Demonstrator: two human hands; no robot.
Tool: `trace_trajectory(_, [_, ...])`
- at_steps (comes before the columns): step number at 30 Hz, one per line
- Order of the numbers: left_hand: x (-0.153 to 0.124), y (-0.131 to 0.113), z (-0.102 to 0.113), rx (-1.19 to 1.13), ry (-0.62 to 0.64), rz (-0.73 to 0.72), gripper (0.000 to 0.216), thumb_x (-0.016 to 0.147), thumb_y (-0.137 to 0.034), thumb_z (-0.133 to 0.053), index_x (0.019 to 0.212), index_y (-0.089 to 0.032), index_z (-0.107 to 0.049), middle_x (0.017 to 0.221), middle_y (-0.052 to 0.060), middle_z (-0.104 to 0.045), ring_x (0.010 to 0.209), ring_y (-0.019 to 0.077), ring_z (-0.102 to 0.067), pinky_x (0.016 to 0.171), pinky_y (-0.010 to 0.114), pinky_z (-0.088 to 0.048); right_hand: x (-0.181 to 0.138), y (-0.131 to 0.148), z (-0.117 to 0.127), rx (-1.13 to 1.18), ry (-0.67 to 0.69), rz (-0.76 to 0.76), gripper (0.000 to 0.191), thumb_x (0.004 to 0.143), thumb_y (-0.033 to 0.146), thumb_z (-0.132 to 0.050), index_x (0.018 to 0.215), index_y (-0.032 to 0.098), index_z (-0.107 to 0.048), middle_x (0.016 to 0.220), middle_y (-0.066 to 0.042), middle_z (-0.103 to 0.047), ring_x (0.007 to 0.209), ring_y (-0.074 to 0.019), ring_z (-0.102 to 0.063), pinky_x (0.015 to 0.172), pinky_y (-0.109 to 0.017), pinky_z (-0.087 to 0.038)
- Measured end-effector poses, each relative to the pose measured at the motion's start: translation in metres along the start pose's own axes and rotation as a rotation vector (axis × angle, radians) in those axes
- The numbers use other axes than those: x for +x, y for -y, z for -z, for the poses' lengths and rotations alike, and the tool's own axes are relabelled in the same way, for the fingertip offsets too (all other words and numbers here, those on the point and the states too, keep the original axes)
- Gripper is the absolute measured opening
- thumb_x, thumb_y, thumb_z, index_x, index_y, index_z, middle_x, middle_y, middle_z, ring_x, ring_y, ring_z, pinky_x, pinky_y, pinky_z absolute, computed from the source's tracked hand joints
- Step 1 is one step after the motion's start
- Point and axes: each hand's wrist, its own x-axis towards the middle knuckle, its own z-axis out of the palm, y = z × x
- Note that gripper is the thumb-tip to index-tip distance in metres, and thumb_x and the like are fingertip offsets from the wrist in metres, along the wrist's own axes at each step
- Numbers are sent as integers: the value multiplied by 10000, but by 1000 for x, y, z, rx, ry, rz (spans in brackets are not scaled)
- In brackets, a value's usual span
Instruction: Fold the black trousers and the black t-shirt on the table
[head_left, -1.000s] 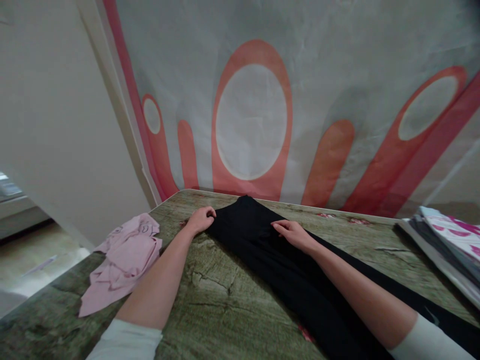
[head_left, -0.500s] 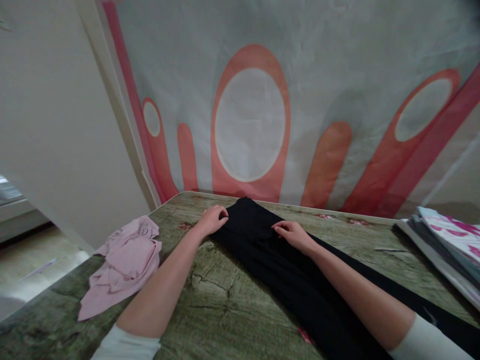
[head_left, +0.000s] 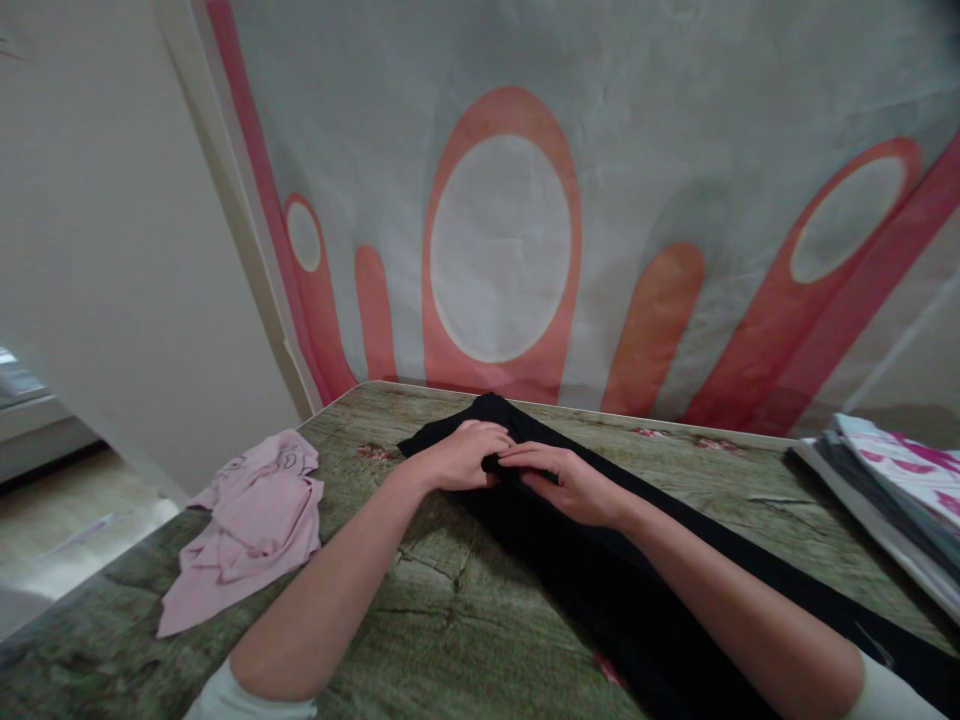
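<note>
Black pants lie stretched over the table, from its far middle to the lower right. Near their far end, my left hand is closed on the dark cloth, and a small bunched fold shows by its fingertips. My right hand meets it from the right, thumb and fingers pinching the same fold. The two hands nearly touch. Part of the cloth beneath the fingers is hidden.
On the left of the wood-patterned table lies a crumpled pink garment. A stack of folded clothes stands at the right edge. A wall with a printed sheet rises behind the table.
My left hand has moved right from the pants' left edge, and my right hand has shifted left and slightly down. They have come together, with cloth gathered between them.
</note>
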Motion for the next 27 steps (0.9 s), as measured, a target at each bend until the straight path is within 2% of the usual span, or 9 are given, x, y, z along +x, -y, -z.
trace_trajectory(2, [-9, 1, 12, -69, 192, 57, 351, 634, -113, -602, 975, -194, -626, 938, 2, -645, 882, 170, -563, 783, 248, -415, -2, -5, 0, 10, -27, -56, 308, 851, 148, -440, 1116, 211, -584, 1068, -53, -616, 977, -163, -562, 881, -336, -439])
trace_trajectory(4, [-18, 2, 24, -114, 317, 116, 272, 634, -140, -612, 903, -177, -636, 786, -34, -639, 707, 122, -559, 630, 186, -407, -6, -15, -1, -19, -45, -140, 279, 849, 161, -449, 1082, 202, -596, 1021, -54, -624, 928, -162, -574, 849, -332, -451])
trace_trajectory(8, [-35, 4, 43, -143, 416, 239, 237, 626, -193, -667, 862, -179, -651, 722, -57, -629, 650, 98, -539, 561, 154, -372, -12, -28, -7, -68, 57, -265, 278, 825, 155, -474, 1072, 192, -598, 1024, -62, -629, 935, -175, -576, 848, -339, -449])
trace_trajectory(12, [-40, 7, 51, -119, 510, 345, 255, 610, -189, -690, 864, -183, -682, 733, -38, -659, 638, 105, -546, 559, 160, -384, -9, -16, -12, -5, 250, -342, 293, 824, 140, -442, 1075, 152, -592, 961, -70, -641, 754, -141, -613, 705, -277, -496])
trace_trajectory(16, [-42, 8, 52, -99, 518, 361, 281, 630, -164, -668, 908, -196, -696, 798, -25, -687, 654, 109, -560, 582, 158, -405, -7, 13, -15, 83, 492, -380, 353, 820, 130, -415, 1145, 129, -552, 946, -74, -648, 632, -112, -608, 574, -218, -490])
trace_trajectory(19, [-47, 7, 56, -99, 474, 364, 285, 627, -132, -655, 899, -205, -702, 803, -27, -693, 661, 105, -565, 597, 148, -408, -8, 32, -18, 85, 573, -286, 410, 784, 89, -423, 1172, 144, -543, 997, -65, -645, 766, -133, -618, 675, -227, -489])
trace_trajectory(21, [-52, 5, 61, -112, 443, 361, 270, 628, -109, -636, 872, -202, -708, 771, -26, -692, 647, 105, -566, 583, 147, -403, -8, 38, -21, 77, 616, -191, 402, 754, 57, -425, 1104, 165, -591, 991, -45, -652, 856, -148, -607, 752, -240, -474])
trace_trajectory(24, [-59, 1, 68, -120, 412, 368, 251, 623, -90, -616, 829, -198, -712, 718, -28, -684, 616, 105, -562, 556, 151, -390, -1, 32, -27, 50, 590, -122, 385, 744, 29, -409, 1017, 180, -635, 962, -32, -662, 881, -149, -602, 795, -249, -462])
trace_trajectory(27, [-64, -4, 73, -102, 392, 408, 227, 610, -101, -624, 795, -201, -710, 684, -34, -671, 596, 103, -553, 532, 154, -371, 13, 17, -34, -52, 405, -149, 374, 762, 37, -418, 1038, 173, -630, 998, -53, -651, 924, -160, -589, 850, -277, -447])
